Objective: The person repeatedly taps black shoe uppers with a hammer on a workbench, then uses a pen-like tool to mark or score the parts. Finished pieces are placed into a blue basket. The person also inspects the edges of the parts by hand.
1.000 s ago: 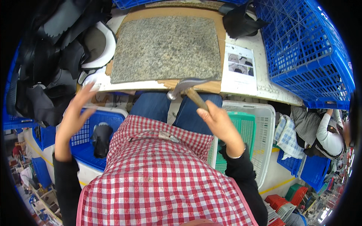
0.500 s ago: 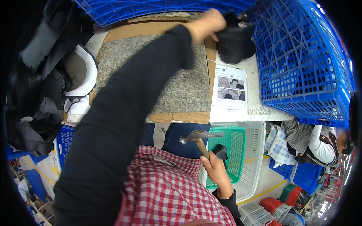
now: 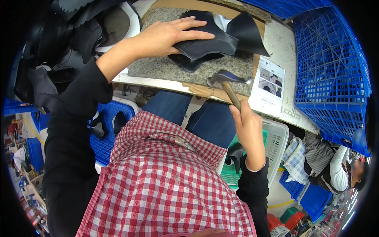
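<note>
A black leather shoe upper (image 3: 211,43) lies folded on the speckled stone slab (image 3: 152,68), a bit of white lining showing at its far side. My left hand (image 3: 164,37) rests on its left part, palm down with the fingers stretched out and apart. In my right hand (image 3: 249,124) is a hammer (image 3: 230,89), gripped by its wooden handle. The metal head is over the slab's near edge, just short of the upper and apart from it.
Black shoe parts (image 3: 63,43) are heaped at the left. A printed sheet with pictures (image 3: 272,83) lies right of the slab, beside a blue crate (image 3: 331,71). Below the table stand a blue basket (image 3: 102,150) and a white basket (image 3: 278,138). Another person (image 3: 339,170) sits at the right.
My left hand has come back from the far right, and the black upper now lies on the slab beneath it. My right hand has raised the hammer to the slab's near edge.
</note>
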Tool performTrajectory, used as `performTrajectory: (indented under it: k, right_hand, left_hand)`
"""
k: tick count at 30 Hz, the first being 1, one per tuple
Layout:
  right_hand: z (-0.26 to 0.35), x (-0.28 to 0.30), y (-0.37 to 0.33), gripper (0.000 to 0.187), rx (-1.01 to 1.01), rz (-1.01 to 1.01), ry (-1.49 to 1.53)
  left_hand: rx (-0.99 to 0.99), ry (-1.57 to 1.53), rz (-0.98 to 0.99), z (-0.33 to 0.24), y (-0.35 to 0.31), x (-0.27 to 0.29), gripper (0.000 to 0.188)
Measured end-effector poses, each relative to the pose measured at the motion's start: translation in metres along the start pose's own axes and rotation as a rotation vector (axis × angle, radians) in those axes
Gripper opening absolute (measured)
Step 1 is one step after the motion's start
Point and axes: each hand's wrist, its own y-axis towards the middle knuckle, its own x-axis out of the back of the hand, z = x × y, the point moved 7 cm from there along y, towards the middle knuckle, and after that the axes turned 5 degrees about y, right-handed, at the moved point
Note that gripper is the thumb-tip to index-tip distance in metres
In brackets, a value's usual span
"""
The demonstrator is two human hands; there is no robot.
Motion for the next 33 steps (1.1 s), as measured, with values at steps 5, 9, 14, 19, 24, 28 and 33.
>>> performTrajectory:
  k: [5,9,14,19,24,28,33]
  right_hand:
    - [0.026,0.016,0.020,0.031,0.023,-0.060,-0.058]
    - [0.042,0.006,0.060,0.028,0.043,-0.111,-0.025]
    - [0.055,-0.015,0.088,0.027,0.231,-0.067,-0.361]
    - [0.054,-0.021,0.094,0.028,0.157,0.084,-0.215]
    - [0.040,-0.003,0.102,0.029,-0.077,-0.057,-0.246]
    - [0.041,-0.013,0.105,0.030,0.071,0.074,-0.262]
    - [0.016,-0.007,0.099,0.030,0.042,-0.064,-0.211]
  left_hand:
    - [0.078,-0.349,-0.050,0.017,0.017,-0.015,0.039]
    - [0.189,-0.306,0.091,0.027,0.043,-0.024,0.044]
    - [0.226,-0.424,0.092,0.032,0.047,-0.013,0.049]
    - [0.086,-0.795,0.180,0.034,0.040,-0.010,0.045]
    - [0.134,-0.742,0.197,0.035,0.039,-0.009,0.045]
    - [0.136,-0.804,0.279,0.030,0.043,-0.008,0.046]
    - [0.199,-0.755,0.292,0.042,0.039,-0.016,0.049]
